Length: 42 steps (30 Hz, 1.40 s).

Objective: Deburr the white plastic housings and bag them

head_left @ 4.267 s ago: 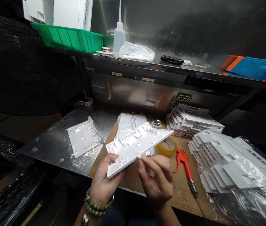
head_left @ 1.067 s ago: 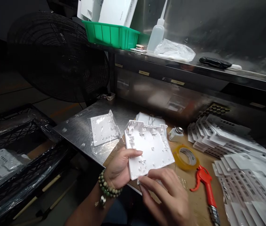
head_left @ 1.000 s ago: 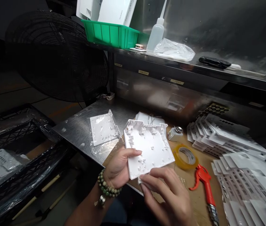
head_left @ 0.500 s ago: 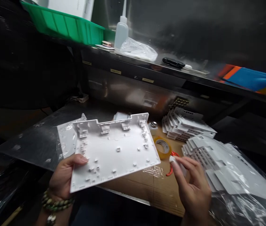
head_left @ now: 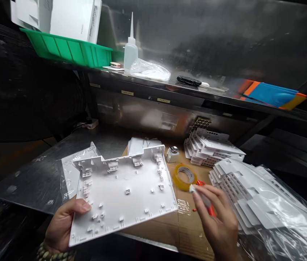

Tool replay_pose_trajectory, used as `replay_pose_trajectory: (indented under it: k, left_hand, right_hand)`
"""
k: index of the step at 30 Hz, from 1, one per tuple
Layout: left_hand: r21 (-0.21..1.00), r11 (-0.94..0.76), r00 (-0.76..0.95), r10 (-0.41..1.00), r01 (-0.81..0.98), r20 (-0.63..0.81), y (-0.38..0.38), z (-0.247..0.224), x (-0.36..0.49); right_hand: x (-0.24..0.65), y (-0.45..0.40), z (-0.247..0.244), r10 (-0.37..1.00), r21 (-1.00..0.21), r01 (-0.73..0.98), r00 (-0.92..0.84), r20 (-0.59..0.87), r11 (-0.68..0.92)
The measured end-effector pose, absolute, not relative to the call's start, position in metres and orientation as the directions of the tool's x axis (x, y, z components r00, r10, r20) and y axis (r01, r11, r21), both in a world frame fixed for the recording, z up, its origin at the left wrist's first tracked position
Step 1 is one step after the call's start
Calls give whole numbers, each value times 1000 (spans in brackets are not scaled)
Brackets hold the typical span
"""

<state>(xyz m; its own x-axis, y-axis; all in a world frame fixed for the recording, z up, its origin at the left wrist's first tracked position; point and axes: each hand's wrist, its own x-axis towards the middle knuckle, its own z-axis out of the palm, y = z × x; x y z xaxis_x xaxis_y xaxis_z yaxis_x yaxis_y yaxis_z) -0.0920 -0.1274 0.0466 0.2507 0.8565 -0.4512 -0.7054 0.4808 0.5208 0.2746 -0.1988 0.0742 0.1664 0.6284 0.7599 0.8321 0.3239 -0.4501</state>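
Note:
My left hand point(head_left: 63, 221) is closed on the left edge of a white plastic housing panel point(head_left: 139, 181), thumb on its inner face. Clips and small posts stand up from that face, and the panel is tilted towards me. To its right, my right hand point(head_left: 218, 221) pinches a small white piece point(head_left: 192, 188) between thumb and fingertips; its kind is unclear. Just behind those fingertips lie a roll of yellow tape point(head_left: 177, 180) and a red-handled tool point(head_left: 201, 183), partly hidden by the hand.
Stacked white panels point(head_left: 210, 145) and more in clear plastic point(head_left: 267, 195) stand at right. A metal-capped bottle point(head_left: 172, 156) sits on the cardboard point(head_left: 167, 232). Another wrapped panel point(head_left: 70, 170) lies left. Above, the shelf holds a green bin point(head_left: 69, 50) and a nozzle bottle point(head_left: 130, 54).
The view has shifted, so shelf, table and both hands appear lower. The left hand still grips the panel, and the right hand still pinches the small white piece.

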Motion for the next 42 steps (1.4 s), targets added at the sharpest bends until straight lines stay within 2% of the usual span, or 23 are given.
replay_pose_trajectory:
  k: [2, 4, 9, 17, 22, 24, 26, 30, 34, 39, 42]
  left_hand:
    - [617, 467, 188, 866, -633, -463, -131, 52, -87]
    - [675, 471, 192, 873, -568, -448, -135, 57, -81]
    - [650, 548, 237, 829, -526, -507, -146, 59, -70]
    - [658, 540, 244, 836, -525, -491, -149, 69, -51]
    - [705, 526, 287, 850, -475, -441, -156, 80, -33]
    - [731, 520, 308, 853, -442, -421, -159, 78, -25]
    - [772, 493, 319, 865, -400, -387, -160, 72, -18]
    - [856, 369, 352, 905, -363, -241, -159, 66, -7]
    - [871, 307, 429, 894, -384, -126, -161, 73, -3]
    - [811, 408, 540, 830, -419, -138, -166, 73, -2]
    - [819, 388, 544, 832, -423, -113, -166, 70, 1]
  right_hand:
    - [273, -191, 84, 567, -472, 825, 237, 789, 312]
    - [267, -182, 98, 519, -453, 818, 231, 823, 354]
    - [252, -163, 118, 505, -412, 811, 171, 846, 416]
    - [266, -158, 100, 534, -437, 808, 185, 825, 395]
    - [269, -151, 102, 463, -551, 794, 399, 791, 257]
    - [253, -153, 108, 464, -539, 776, 365, 807, 328]
    - [229, -161, 114, 499, -500, 742, 257, 827, 447]
    - [179, -175, 121, 519, -481, 652, 153, 841, 587]
    - [159, -176, 117, 475, -402, 636, 62, 878, 659]
    - [171, -172, 113, 429, -344, 672, 43, 902, 656]
    - [170, -173, 116, 414, -354, 673, 79, 907, 649]
